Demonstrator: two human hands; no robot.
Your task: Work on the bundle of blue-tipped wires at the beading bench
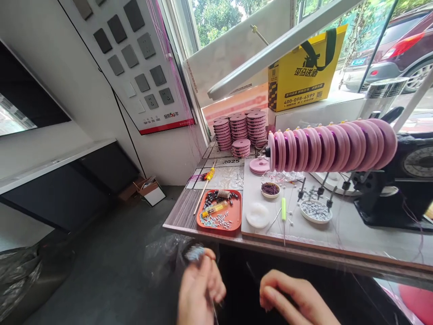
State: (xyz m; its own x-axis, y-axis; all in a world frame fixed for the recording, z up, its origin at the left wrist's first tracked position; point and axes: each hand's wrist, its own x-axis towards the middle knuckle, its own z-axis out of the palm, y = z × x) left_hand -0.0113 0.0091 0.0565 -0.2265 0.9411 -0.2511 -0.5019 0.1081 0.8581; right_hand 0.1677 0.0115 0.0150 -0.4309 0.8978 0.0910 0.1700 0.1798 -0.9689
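We are logging one left hand (pixel 199 291), held below the near edge of the surface (pixel 355 234), its fingers pinching together on a small blurred bluish bundle (pixel 195 253); what the bundle is made of we cannot tell. We are logging one right hand (pixel 294 300), just beside the left and also below that edge, fingers curling loosely inward, and whether they are gripping anything we cannot tell. We are noting, on the surface beyond the hands, an orange tray (pixel 237 216) carrying small beads and a yellow tube (pixel 214 208). Right of the tray we are recording a white disc (pixel 257 215), a small dish (pixel 270 189) and a bowl of pale beads (pixel 315 211). Behind these, a row of pink spools (pixel 333 144) is sitting on a rod, with stacked pink spools (pixel 238 128) farther back.
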